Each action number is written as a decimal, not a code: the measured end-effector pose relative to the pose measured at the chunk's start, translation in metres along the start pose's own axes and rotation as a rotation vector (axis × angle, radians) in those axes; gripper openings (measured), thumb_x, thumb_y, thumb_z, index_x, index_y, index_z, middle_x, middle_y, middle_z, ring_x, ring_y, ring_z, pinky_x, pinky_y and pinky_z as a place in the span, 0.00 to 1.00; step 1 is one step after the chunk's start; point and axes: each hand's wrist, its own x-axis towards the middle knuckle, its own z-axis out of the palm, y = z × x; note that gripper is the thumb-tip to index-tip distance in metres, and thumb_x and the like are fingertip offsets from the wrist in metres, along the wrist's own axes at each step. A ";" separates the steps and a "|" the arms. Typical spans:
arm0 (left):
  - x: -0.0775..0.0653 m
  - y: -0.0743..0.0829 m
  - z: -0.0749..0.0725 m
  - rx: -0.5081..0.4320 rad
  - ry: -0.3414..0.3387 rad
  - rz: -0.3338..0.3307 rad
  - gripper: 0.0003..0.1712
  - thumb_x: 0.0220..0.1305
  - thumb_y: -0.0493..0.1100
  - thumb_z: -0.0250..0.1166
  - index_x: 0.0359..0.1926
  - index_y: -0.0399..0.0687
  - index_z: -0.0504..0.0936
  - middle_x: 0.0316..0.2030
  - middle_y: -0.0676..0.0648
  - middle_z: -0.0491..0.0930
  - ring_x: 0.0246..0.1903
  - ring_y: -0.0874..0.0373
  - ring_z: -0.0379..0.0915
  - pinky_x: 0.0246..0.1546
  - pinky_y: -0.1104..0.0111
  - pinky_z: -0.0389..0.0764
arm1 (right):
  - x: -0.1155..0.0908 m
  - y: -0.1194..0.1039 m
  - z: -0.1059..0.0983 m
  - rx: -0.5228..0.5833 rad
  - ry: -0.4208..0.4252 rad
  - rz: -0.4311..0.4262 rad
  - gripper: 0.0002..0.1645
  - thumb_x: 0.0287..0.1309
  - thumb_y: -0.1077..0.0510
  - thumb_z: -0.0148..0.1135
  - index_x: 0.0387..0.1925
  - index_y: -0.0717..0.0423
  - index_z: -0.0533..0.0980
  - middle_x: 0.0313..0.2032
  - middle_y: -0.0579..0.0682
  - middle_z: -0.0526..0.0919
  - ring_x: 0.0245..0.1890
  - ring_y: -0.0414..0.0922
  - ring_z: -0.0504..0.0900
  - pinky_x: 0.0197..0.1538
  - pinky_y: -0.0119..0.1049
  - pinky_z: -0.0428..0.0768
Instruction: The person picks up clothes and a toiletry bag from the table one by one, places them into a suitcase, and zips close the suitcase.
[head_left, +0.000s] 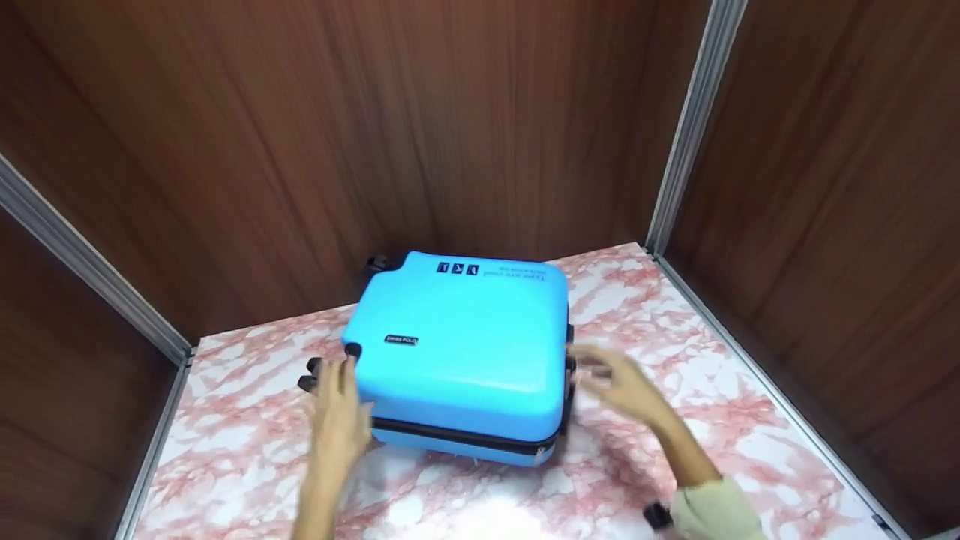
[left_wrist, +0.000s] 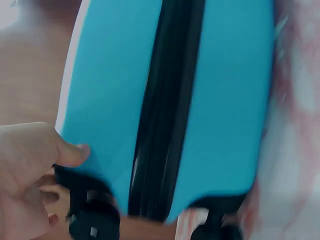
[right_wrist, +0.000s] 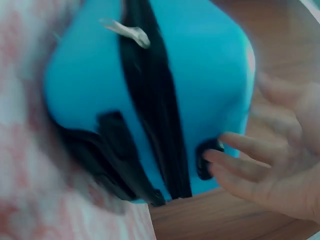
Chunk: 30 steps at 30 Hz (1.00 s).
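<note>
A bright blue hard-shell suitcase [head_left: 465,337] lies flat, with a black zip band round its side and small black badges on top. My left hand [head_left: 339,412] is at its near left corner beside the black wheels [head_left: 309,375]. In the left wrist view the thumb [left_wrist: 72,154] lies against the blue shell, with the other fingers partly hidden near a wheel. On the right side, my right hand [head_left: 619,382] is blurred, its fingers spread by the black fittings. The right wrist view shows those fingertips at a small black fitting [right_wrist: 207,159]; firm contact is unclear.
The suitcase lies on a pink-and-white marbled surface [head_left: 705,375]. Brown wood-grain panels [head_left: 480,127] with metal corner strips [head_left: 694,127] stand behind and at both sides. A small black object [head_left: 658,516] is beside the right sleeve. A pale zip pull [right_wrist: 132,34] hangs from the zip.
</note>
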 end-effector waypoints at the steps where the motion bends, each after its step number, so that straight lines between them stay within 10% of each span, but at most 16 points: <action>1: -0.005 0.010 0.004 0.003 -0.001 -0.002 0.44 0.56 0.36 0.72 0.71 0.34 0.62 0.72 0.29 0.57 0.73 0.29 0.46 0.62 0.28 0.57 | 0.010 0.002 -0.006 0.005 0.039 0.003 0.29 0.64 0.62 0.62 0.65 0.63 0.70 0.63 0.65 0.76 0.62 0.64 0.76 0.62 0.60 0.75; 8: -0.026 0.088 0.029 -0.068 -0.137 0.029 0.47 0.61 0.47 0.69 0.76 0.48 0.57 0.78 0.33 0.42 0.72 0.19 0.28 0.55 0.44 0.78 | 0.099 0.024 -0.036 -0.074 0.094 0.126 0.36 0.67 0.53 0.61 0.71 0.62 0.63 0.71 0.66 0.65 0.72 0.65 0.64 0.70 0.60 0.66; 15: -0.033 0.118 0.047 -0.032 -0.128 0.070 0.55 0.56 0.47 0.75 0.78 0.53 0.52 0.76 0.27 0.38 0.69 0.14 0.27 0.33 0.67 0.86 | 0.151 0.045 -0.040 -0.186 -0.012 0.339 0.46 0.70 0.38 0.51 0.76 0.62 0.52 0.75 0.66 0.55 0.76 0.65 0.53 0.75 0.62 0.52; 23: -0.032 0.113 0.054 0.008 -0.132 0.047 0.66 0.46 0.56 0.78 0.79 0.55 0.48 0.76 0.27 0.35 0.68 0.12 0.27 0.22 0.74 0.79 | 0.149 0.049 -0.036 -0.192 0.039 0.288 0.43 0.68 0.41 0.56 0.70 0.67 0.61 0.69 0.68 0.66 0.71 0.64 0.64 0.73 0.60 0.60; 30: -0.010 0.061 0.032 -0.162 -0.252 0.057 0.67 0.44 0.74 0.67 0.79 0.58 0.47 0.78 0.33 0.27 0.69 0.17 0.13 0.27 0.63 0.85 | 0.126 0.038 -0.009 -0.253 0.161 0.252 0.42 0.66 0.40 0.56 0.66 0.69 0.63 0.63 0.71 0.67 0.64 0.65 0.69 0.69 0.59 0.65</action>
